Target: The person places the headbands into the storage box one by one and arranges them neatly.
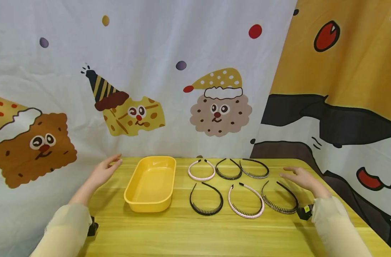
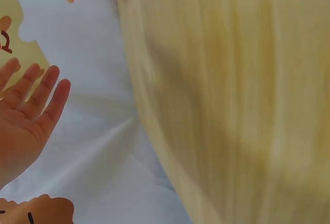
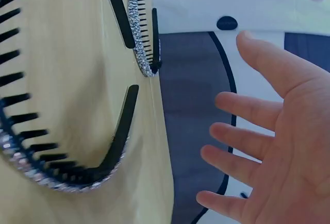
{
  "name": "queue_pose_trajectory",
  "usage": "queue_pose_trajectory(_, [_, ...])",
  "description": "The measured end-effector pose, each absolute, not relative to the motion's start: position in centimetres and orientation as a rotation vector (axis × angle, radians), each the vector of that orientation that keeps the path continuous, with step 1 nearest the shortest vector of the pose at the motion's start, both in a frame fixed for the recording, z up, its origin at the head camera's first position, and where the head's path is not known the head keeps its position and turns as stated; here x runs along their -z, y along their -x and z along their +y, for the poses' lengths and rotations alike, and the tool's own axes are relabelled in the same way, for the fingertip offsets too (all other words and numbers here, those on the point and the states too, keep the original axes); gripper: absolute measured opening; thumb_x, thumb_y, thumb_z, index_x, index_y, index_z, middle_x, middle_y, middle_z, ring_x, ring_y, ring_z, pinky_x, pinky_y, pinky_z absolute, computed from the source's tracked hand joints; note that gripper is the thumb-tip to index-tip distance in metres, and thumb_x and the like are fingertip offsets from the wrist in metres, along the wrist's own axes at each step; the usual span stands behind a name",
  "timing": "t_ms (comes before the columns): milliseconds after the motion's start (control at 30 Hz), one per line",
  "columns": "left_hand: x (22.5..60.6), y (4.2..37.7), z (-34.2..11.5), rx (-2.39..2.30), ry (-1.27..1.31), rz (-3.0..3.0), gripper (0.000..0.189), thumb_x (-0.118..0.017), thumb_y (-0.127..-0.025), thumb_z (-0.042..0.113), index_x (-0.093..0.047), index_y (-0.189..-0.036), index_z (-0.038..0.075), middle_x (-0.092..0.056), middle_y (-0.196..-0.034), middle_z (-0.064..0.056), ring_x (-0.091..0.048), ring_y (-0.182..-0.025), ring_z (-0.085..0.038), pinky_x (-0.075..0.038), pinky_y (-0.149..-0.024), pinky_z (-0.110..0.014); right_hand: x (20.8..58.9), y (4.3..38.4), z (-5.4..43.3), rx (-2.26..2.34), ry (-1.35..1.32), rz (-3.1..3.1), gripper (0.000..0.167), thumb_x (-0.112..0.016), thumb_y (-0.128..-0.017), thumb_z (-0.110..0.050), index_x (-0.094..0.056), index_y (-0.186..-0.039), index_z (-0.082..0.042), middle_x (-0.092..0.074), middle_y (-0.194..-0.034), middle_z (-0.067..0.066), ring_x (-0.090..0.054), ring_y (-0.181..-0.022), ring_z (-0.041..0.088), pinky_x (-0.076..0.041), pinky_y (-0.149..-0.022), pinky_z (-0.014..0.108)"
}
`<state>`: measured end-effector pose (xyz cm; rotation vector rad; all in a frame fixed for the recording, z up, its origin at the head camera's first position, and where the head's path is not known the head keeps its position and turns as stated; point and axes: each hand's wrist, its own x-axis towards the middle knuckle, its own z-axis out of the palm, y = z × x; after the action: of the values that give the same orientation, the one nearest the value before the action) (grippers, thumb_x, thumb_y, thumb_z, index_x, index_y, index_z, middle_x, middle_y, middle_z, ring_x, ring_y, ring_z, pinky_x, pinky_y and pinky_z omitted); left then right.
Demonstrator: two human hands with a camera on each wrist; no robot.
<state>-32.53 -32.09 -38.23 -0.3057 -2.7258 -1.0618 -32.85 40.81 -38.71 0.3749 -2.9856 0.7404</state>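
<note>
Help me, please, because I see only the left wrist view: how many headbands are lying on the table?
Observer: Six headbands lie on the table, in two rows of three.
Operator: Thank you; on which side of the yellow tray do they lie, please?
Observer: They lie to its right, as the head view shows.
Operator: And is the right hand holding any of them?
Observer: No, it holds nothing; the right wrist view shows it with its fingers spread.
</note>
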Motion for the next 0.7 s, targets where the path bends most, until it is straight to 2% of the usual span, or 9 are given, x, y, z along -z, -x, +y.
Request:
queue_pose_trajectory(200, [39.3, 31.8, -32.0, 1.216, 0.301, -2.721, 0.063, -0.044, -0.103, 0.040, -0.031, -0.151, 0.002, -0.043, -0.138, -0.032, -0.051, -0.115, -0.048, -0.056, -0.076, -0.046, 40.0, 31.8, 42.0, -0.760, -0.281, -3.001, 0.066, -0.055, -0.098, -0.041, -0.051, -0.129, 0.017, -0.049, -0.128, 0.039, -0.046, -0.115, 0.057, -0.046, -0.087, 0.061])
queue_pose_trajectory(333, [39.5, 31.7, -32.2, 1.292, 0.296, -2.708, 0.065, -0.046, -0.102, 0.040, -0.030, -0.152, 0.001, -0.042, -0.138, -0.033, -0.050, -0.117, -0.049, -0.057, -0.076, -0.045, 40.5, 31.3, 42.7, -0.774, -0.213, -3.019, 0.067, -0.054, -0.098, -0.043, -0.053, -0.127, 0.017, -0.050, -0.127, 0.039, -0.046, -0.114, 0.056, -0.046, -0.086, 0.061])
queue_pose_trajectory(400, [39.5, 31.6, -32.3, 1.322, 0.293, -2.711, 0.066, -0.047, -0.102, 0.041, -0.028, -0.152, 0.001, -0.040, -0.140, -0.033, -0.049, -0.117, -0.049, -0.057, -0.076, -0.044, 40.7, 31.0, 43.0, -0.819, -0.177, -3.034, 0.068, -0.054, -0.098, -0.043, -0.052, -0.127, 0.018, -0.052, -0.125, 0.039, -0.052, -0.108, 0.052, -0.050, -0.082, 0.056])
queue_pose_trajectory(500, [39.5, 31.4, -32.4, 1.380, 0.295, -2.713, 0.066, -0.048, -0.102, 0.039, -0.028, -0.152, 0.001, -0.039, -0.142, -0.033, -0.050, -0.116, -0.048, -0.057, -0.076, -0.042, 41.0, 30.8, 43.5, -0.972, -0.115, -3.060, 0.068, -0.056, -0.098, -0.040, -0.048, -0.130, 0.019, -0.063, -0.093, 0.029, -0.061, -0.079, 0.035, -0.054, -0.068, 0.041])
queue_pose_trajectory(600, [39.5, 31.0, -32.2, 1.454, 0.306, -2.715, 0.066, -0.049, -0.102, 0.038, -0.028, -0.152, 0.002, -0.037, -0.143, -0.033, -0.051, -0.115, -0.048, -0.057, -0.076, -0.041, 41.6, 30.6, 43.7, -1.177, -0.069, -3.059, 0.067, -0.058, -0.098, -0.033, -0.042, -0.134, 0.021, -0.054, -0.065, 0.009, -0.046, -0.053, 0.016, -0.046, -0.052, 0.031])
queue_pose_trajectory(633, [39.6, 31.0, -32.2, 1.478, 0.313, -2.714, 0.065, -0.049, -0.102, 0.037, -0.028, -0.152, 0.001, -0.037, -0.143, -0.034, -0.051, -0.115, -0.048, -0.057, -0.077, -0.041, 41.7, 30.4, 43.7, -1.219, -0.052, -3.059, 0.067, -0.059, -0.098, -0.032, -0.041, -0.134, 0.021, -0.049, -0.061, 0.005, -0.042, -0.051, 0.014, -0.043, -0.049, 0.030])
queue_pose_trajectory(700, [39.7, 30.8, -32.0, 1.519, 0.324, -2.716, 0.065, -0.050, -0.102, 0.036, -0.027, -0.153, 0.002, -0.035, -0.144, -0.034, -0.051, -0.115, -0.048, -0.057, -0.077, -0.041, 42.0, 30.2, 43.7, -1.283, -0.024, -3.053, 0.067, -0.060, -0.097, -0.031, -0.041, -0.134, 0.021, -0.050, -0.061, 0.003, -0.040, -0.049, 0.013, -0.042, -0.046, 0.029])
